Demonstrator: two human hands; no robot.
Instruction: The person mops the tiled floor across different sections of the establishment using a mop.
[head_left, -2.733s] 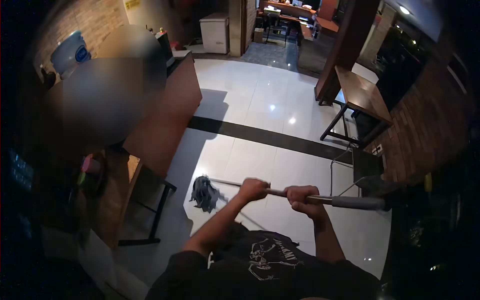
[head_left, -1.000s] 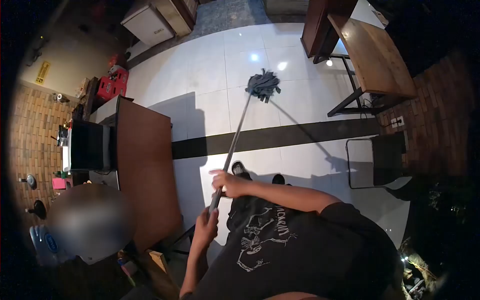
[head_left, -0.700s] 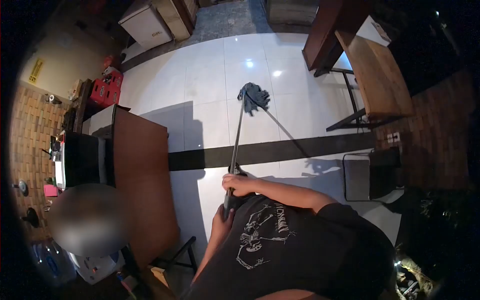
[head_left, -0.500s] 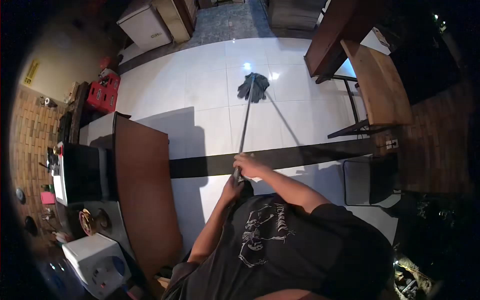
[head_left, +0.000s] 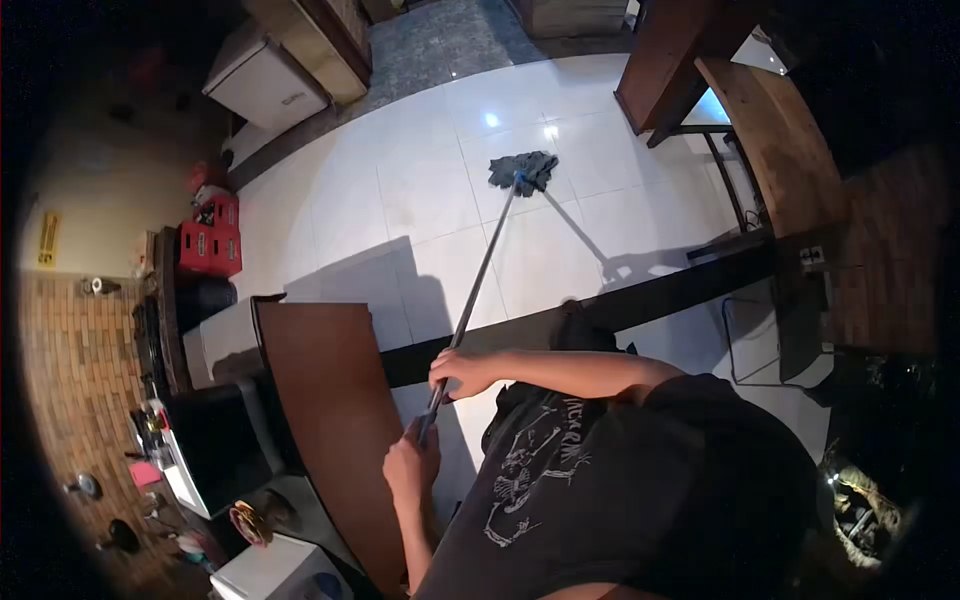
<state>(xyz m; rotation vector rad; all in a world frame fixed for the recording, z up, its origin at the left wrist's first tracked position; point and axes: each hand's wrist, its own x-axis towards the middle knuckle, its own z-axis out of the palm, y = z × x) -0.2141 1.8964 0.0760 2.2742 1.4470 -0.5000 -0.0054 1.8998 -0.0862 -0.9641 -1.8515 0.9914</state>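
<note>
- R hand [head_left: 462, 374]: fingers wrapped tight rd the mop [head_left: 482, 270], partway down its shaft.
- L hand [head_left: 412, 462]: also curled rd the shaft, nearer the body than R hand; far-side fingers hidden.
- Mop head [head_left: 523, 172]: well ahead of R hand, slightly R, on white tiles [head_left: 430, 170] beyond dark strip [head_left: 690, 290].
- Change vs a moment ago: hands farther back & L, gap betw. them wider; strands now lie mostly past shaft's end, not on near side.
- Means: stroke prob. gone from push to pull, on abt the same tile.
- Brown panel [head_left: 320, 380] just L of L hand; wooden table [head_left: 790, 150] well off R of R hand.
</note>
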